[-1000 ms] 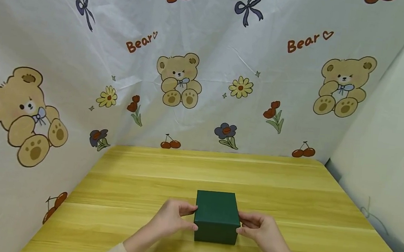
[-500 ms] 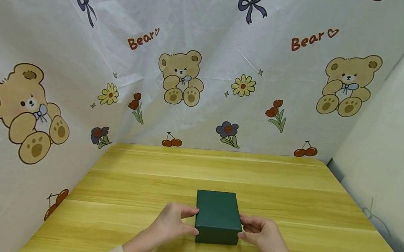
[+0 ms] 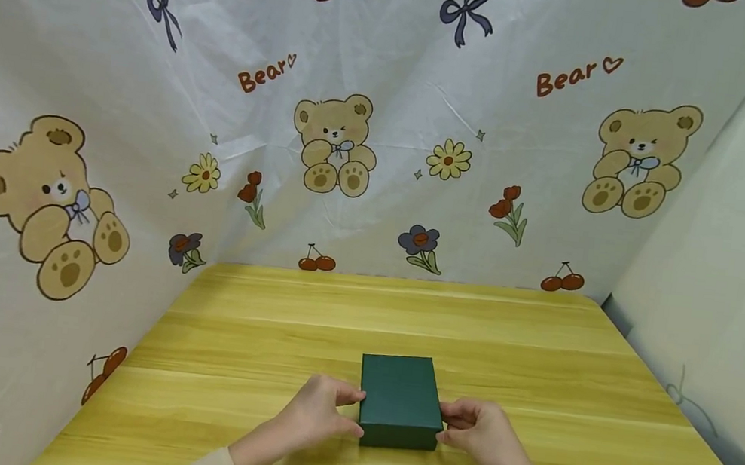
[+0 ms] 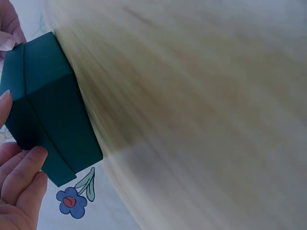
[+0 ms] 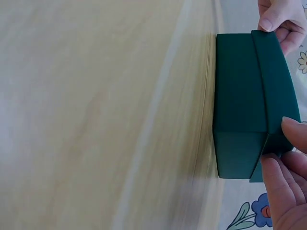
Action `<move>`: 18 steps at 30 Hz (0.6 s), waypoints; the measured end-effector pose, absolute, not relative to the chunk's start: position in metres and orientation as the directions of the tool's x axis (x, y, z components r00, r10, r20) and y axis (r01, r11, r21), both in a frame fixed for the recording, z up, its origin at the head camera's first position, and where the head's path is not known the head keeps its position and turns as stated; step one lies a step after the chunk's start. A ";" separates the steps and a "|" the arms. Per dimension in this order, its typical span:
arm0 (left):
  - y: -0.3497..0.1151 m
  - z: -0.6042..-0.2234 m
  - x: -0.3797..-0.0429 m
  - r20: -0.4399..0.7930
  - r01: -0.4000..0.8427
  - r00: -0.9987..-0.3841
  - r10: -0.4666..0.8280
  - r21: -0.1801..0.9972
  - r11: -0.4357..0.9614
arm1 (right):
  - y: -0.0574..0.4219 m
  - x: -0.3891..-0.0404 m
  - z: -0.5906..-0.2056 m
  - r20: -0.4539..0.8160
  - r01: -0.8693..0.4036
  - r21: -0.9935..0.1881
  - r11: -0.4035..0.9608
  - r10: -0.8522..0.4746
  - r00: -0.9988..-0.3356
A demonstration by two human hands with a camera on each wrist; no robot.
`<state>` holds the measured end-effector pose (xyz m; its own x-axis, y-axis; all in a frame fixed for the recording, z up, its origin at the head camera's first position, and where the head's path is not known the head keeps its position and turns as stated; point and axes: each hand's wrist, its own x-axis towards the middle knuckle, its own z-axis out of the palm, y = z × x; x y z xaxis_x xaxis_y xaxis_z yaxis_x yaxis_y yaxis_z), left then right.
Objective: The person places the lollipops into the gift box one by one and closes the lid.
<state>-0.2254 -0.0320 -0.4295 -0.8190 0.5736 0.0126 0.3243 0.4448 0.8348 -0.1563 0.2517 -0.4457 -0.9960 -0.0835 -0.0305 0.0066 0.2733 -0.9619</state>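
A dark green lidded box sits on the wooden table, its lid (image 3: 399, 394) facing up between both hands in the head view. My left hand (image 3: 320, 409) holds the lid's left side, thumb near the front corner and fingers farther back. On the opposite side my right hand (image 3: 484, 434) grips the lid the same way. A seam separates the lid from the box body (image 4: 67, 115) in the left wrist view. In the right wrist view the lid's rim stands slightly proud of the body. The box's inside is hidden.
The yellow wood-grain table (image 3: 268, 312) extends around the box. Behind it and on the left hangs a white cloth (image 3: 372, 232) printed with bears and flowers. A thin cord (image 3: 692, 402) lies beyond the right table edge.
The lid has come down between the hands, and the box's front face looks shorter than before. Both hands have lowered slightly with it, keeping their hold. The head view has shifted a little.
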 end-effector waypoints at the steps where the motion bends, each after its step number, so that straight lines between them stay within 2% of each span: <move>1: -0.032 -0.430 -0.226 0.005 0.321 -0.819 0.574 0.833 0.450 | 0.251 -0.157 -0.446 -0.034 0.009 -0.960 0.279 -0.086 -0.996; 10: -0.026 -0.429 -0.240 0.014 0.379 -0.827 0.563 0.754 0.537 | 0.253 -0.170 -0.442 -0.007 -0.019 -0.933 0.359 -0.072 -0.997; 18: -0.012 -0.432 -0.267 0.011 0.396 -0.825 0.564 0.723 0.565 | 0.261 -0.193 -0.445 -0.010 -0.007 -0.919 0.394 -0.040 -0.999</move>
